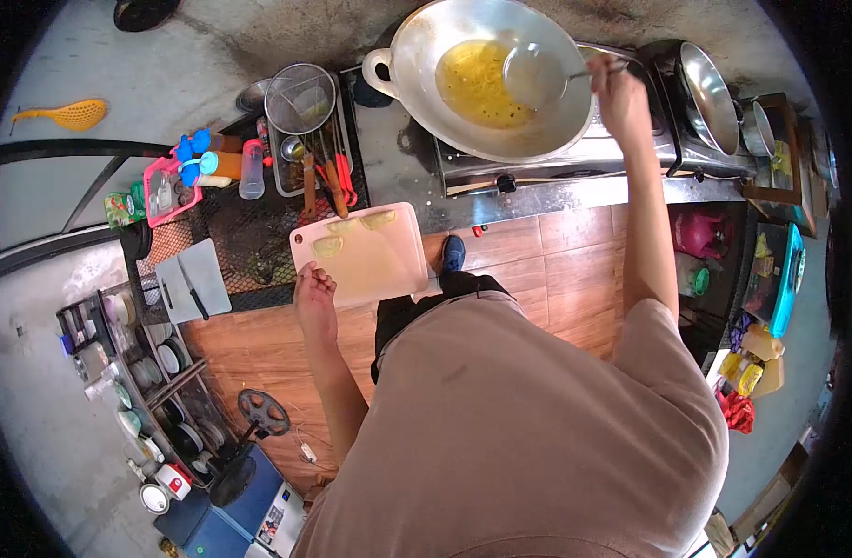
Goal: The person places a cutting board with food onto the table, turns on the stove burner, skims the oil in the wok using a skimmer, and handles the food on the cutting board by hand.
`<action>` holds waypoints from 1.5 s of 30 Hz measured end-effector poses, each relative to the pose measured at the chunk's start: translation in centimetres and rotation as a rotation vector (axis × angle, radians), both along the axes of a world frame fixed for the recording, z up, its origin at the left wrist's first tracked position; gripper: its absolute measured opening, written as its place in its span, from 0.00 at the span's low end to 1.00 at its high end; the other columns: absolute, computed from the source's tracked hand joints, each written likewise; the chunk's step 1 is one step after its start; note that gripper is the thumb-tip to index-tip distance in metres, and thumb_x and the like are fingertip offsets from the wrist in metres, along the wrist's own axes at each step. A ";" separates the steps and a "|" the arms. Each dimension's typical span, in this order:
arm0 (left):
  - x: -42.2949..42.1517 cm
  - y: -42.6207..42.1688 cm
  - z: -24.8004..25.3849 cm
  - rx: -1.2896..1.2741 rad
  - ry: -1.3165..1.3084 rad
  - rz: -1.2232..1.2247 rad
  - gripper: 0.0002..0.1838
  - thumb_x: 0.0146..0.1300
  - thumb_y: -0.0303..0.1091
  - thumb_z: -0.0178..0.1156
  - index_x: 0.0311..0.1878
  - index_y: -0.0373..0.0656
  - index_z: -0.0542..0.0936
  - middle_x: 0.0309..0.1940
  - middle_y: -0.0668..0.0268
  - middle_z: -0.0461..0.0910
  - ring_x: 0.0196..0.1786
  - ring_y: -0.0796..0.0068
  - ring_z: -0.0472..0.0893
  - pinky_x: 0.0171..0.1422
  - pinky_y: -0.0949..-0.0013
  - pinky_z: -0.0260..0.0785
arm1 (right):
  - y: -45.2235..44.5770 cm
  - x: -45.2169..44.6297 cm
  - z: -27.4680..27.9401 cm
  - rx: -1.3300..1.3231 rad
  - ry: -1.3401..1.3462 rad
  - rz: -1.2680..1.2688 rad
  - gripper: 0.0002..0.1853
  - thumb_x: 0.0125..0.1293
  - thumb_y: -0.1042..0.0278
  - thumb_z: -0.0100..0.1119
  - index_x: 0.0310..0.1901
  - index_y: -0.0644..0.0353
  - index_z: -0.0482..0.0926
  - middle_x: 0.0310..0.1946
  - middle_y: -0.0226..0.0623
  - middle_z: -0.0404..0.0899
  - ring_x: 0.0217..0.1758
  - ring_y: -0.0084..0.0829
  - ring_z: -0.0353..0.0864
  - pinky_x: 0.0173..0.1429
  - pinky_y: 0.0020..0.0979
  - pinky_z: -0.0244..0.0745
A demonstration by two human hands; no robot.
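My right hand [619,91] is closed round the handle of a strainer ladle [536,76], whose round head is over the yellow oil [477,82] in a large wok [417,51] on the stove. Below the wok's left side is a pink cutting board [379,256] with several pale, flat pieces [327,246] along its upper part. My left hand [315,284] is at the board's lower left edge with its fingers curled together; whatever may be between the fingertips is too small to make out.
A tray of utensils [338,153] with a wire strainer [300,98] stands left of the stove. Further left are bottles [252,167] and a white board with a knife [193,284]. Metal pans [710,98] sit to the right.
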State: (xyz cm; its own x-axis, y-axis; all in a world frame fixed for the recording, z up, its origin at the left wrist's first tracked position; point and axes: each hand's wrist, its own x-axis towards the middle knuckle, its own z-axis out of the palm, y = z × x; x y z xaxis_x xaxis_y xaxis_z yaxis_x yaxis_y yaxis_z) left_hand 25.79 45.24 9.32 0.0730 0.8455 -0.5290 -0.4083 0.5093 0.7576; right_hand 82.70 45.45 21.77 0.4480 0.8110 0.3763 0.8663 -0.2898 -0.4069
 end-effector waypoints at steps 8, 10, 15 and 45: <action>-0.9 0.8 -1.3 -0.020 -0.039 -0.034 0.11 0.75 0.39 0.53 0.51 0.43 0.77 0.35 0.71 0.74 0.40 0.78 0.72 0.49 0.72 0.66 | -1.0 -5.7 1.3 -0.047 0.278 -0.022 0.14 0.76 0.61 0.52 0.45 0.64 0.80 0.24 0.45 0.82 0.30 0.37 0.86 0.38 0.35 0.77; -2.0 1.2 -1.6 -0.015 -0.054 -0.007 0.11 0.75 0.39 0.53 0.52 0.43 0.77 0.36 0.71 0.74 0.40 0.79 0.72 0.49 0.73 0.66 | 0.3 -8.1 2.5 0.003 0.365 -0.027 0.13 0.76 0.62 0.51 0.44 0.64 0.81 0.22 0.40 0.81 0.27 0.27 0.82 0.36 0.31 0.74; -5.0 2.9 -1.0 0.020 -0.040 -0.035 0.11 0.77 0.38 0.52 0.53 0.43 0.77 0.36 0.71 0.75 0.39 0.81 0.73 0.48 0.74 0.66 | 5.0 -17.6 4.0 0.169 0.657 0.189 0.10 0.75 0.68 0.49 0.44 0.63 0.78 0.29 0.35 0.81 0.31 0.19 0.77 0.37 0.26 0.73; -28.7 11.7 -2.3 0.031 -0.044 -0.262 0.12 0.77 0.40 0.53 0.52 0.43 0.78 0.35 0.70 0.75 0.39 0.79 0.73 0.47 0.72 0.67 | 13.8 -50.8 -13.7 0.006 0.778 0.024 0.15 0.80 0.57 0.48 0.41 0.59 0.74 0.37 0.40 0.81 0.40 0.39 0.81 0.43 0.38 0.76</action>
State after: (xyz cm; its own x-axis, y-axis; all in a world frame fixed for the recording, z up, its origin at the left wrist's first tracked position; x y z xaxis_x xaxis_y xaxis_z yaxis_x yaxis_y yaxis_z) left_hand -2.93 56.95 6.99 0.3142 0.8103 -0.4947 -0.2982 0.5790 0.7589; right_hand 31.94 59.29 8.09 0.5670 0.8230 -0.0348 0.3371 -0.2703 -0.9018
